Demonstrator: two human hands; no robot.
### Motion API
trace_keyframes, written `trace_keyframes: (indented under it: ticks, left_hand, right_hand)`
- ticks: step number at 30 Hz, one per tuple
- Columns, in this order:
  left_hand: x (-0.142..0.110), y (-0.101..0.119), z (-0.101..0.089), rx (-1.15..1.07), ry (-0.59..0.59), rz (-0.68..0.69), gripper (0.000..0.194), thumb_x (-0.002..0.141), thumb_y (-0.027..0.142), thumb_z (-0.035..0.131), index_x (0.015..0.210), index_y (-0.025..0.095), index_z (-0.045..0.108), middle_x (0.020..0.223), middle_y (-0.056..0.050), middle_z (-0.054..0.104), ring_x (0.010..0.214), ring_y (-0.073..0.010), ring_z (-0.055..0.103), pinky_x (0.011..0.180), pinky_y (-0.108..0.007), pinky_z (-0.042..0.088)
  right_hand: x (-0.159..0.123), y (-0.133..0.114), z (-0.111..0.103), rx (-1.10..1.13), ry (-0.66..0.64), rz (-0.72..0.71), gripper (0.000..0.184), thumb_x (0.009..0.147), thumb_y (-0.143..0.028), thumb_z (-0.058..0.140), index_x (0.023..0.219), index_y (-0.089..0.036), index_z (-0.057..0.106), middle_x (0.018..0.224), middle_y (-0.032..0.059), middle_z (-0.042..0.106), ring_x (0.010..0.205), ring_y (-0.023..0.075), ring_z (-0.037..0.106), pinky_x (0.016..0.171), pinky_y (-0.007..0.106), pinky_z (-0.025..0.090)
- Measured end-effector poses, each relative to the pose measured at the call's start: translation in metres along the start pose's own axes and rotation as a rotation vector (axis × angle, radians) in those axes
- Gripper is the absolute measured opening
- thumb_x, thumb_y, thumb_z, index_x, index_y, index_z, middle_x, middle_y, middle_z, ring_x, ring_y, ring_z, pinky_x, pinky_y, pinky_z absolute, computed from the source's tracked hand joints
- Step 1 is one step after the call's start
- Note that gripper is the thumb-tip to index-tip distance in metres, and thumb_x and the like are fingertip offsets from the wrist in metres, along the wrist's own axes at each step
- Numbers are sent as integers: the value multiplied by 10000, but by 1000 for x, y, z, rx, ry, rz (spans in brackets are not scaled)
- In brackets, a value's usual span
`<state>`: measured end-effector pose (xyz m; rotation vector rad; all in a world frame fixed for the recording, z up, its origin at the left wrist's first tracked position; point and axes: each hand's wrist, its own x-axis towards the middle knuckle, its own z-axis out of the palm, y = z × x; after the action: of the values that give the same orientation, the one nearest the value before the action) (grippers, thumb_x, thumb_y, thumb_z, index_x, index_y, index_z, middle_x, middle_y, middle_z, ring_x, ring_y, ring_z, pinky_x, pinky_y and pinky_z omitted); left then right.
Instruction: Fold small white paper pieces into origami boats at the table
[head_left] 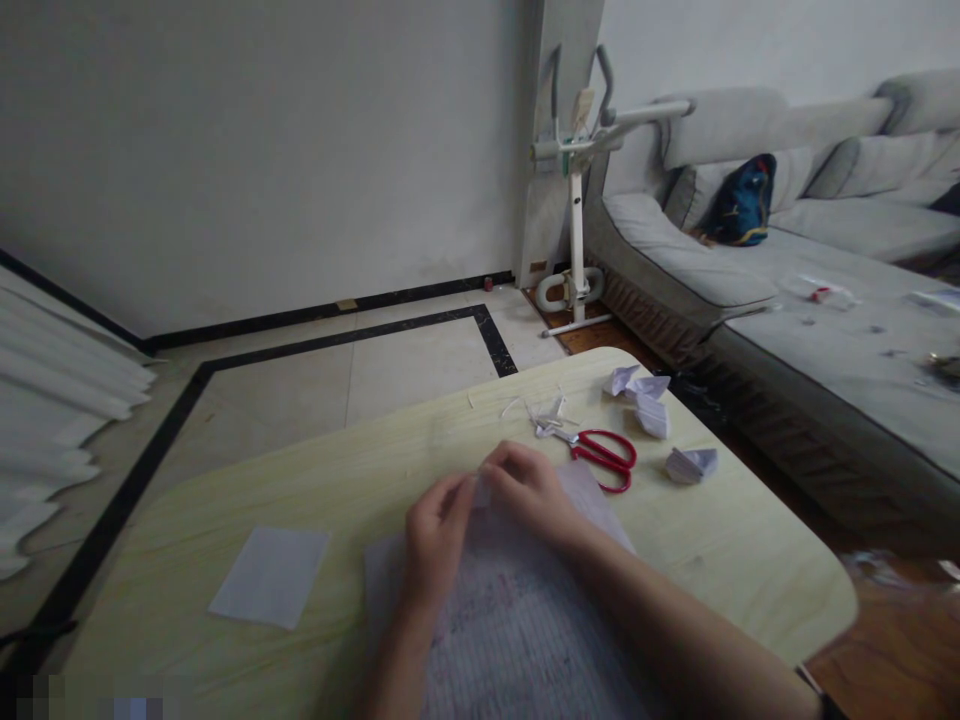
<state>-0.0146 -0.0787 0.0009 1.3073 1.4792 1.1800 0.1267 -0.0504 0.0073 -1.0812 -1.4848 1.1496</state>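
My left hand and my right hand meet over a large written sheet of paper on the table. Between their pinched fingertips is a small piece of white paper, mostly covered by the fingers. Just beyond my right hand lie scissors with red handles, their blades among thin paper scraps. Off to the left, a square of white paper rests flat. Several folded paper pieces sit near the far right corner, and one more folded paper piece is closer to me.
The pale wooden table has rounded corners. Beyond its right side stands a grey sofa with a blue backpack on it. White exercise equipment is by the wall, and a white curtain hangs at left.
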Motion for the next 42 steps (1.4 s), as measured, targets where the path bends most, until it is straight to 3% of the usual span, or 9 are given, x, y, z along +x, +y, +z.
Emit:
trace_keyframes:
  ticks: [16, 32, 42]
  left_hand:
    - [-2, 3, -1, -3, -9, 43, 239, 833, 356, 569, 859, 157, 697, 819, -35, 714, 785, -168, 647, 701, -217, 490]
    - [-2, -2, 1, -16, 26, 11, 252, 833, 367, 566, 861, 155, 698, 812, -44, 713, 762, -180, 652, 690, -240, 499]
    - [1, -3, 2, -42, -10, 22, 236, 814, 357, 587, 865, 159, 705, 839, -50, 720, 787, -187, 658, 711, -249, 506]
  right_hand:
    - [-1, 2, 5, -26, -10, 37, 87, 798, -229, 572, 747, -162, 593, 672, -6, 576, 623, 121, 519, 579, 233, 414]
    - [2, 7, 2, 156, 9, 121, 136, 822, -304, 574, 775, -177, 577, 670, -18, 546, 595, 110, 496, 540, 220, 391]
    - [3, 6, 0, -48, -41, 61, 130, 826, -267, 563, 784, -161, 626, 624, -20, 544, 566, 108, 472, 522, 216, 368]
